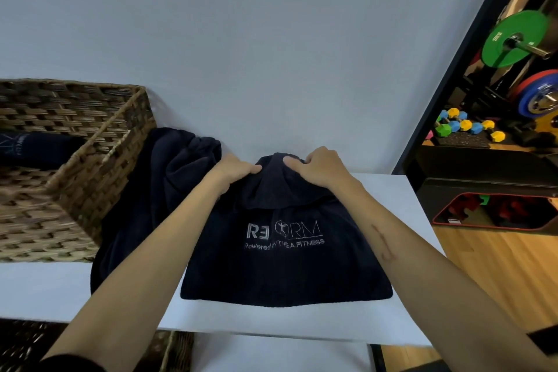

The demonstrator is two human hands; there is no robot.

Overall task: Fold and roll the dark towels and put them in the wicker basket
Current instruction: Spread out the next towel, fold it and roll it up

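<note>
Your two forearms are reaching in from the near edge, over the white tabletop (401,320); your left hand (234,170) and right hand (317,169) are both gripping the far end of the dark towel (287,269) — the fingers of each are curled and pinching a bunched fold of cloth, lifted slightly off the surface. The towel's near part is lying flat in front of you, its white lettering facing up, its near hem just short of the tabletop's edge; a second dark towel (169,178) is lying crumpled just to its left, partly under your left forearm and touching the wicker basket (99,160). The basket is sitting at the left of the tabletop, against the wall; a rolled towel (39,149) is lying inside it. Off to your right — beyond the tabletop — colourful dumbbells (465,127) and weight plates (513,39) are showing.
</note>
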